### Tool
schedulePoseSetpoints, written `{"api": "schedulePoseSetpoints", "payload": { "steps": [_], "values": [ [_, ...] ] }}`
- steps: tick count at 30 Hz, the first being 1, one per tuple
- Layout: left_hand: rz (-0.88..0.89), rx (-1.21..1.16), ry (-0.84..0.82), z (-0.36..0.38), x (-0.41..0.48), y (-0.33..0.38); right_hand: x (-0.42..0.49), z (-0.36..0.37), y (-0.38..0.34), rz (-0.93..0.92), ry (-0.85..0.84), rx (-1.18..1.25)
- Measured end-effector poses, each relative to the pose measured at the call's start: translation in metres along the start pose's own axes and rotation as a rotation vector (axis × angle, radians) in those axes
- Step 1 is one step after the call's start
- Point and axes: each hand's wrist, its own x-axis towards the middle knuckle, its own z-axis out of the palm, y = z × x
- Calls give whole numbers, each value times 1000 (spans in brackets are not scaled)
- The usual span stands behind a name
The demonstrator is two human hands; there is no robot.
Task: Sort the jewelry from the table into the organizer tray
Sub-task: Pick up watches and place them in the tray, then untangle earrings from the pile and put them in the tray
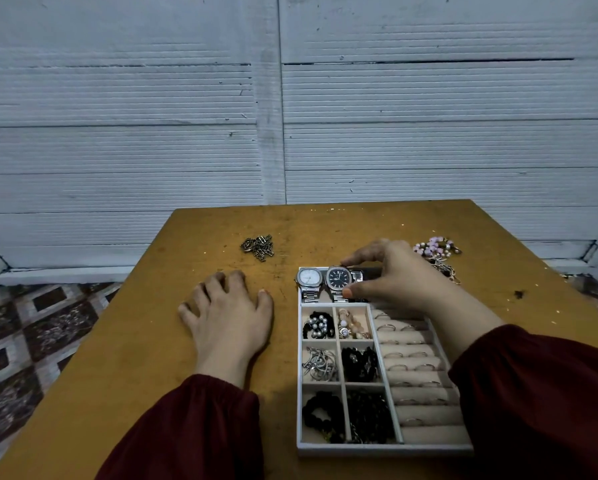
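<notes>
At the far end of the organizer tray [377, 450], the right grip [394, 275] pinches the dark-dial watch [339, 278] by its case. It is likely heavy, with a slippery metal band. The left grip [228, 313] lies flat on the surface [152, 341].

Worn ochre table [134, 341] carrying a tray and loose jewelry.
The white organizer tray [384, 449] sits near right; a dark chain heap [258, 247] lies far left, pink beaded pieces [436, 249] far right, and the left hand [228, 317] rests flat beside the tray.
</notes>
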Motion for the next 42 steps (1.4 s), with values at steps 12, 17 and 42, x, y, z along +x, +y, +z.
{"api": "schedulePoseSetpoints", "payload": {
  "steps": [12,17,42],
  "values": [
    [2,8,6,1,0,0,1,5,0,-21,33,9],
    [-6,-13,1,-1,0,0,6,4,7,-1,108,111],
    [624,-320,98,-40,-43,159,-46,-56,70,211,658,328]
  ]
}}
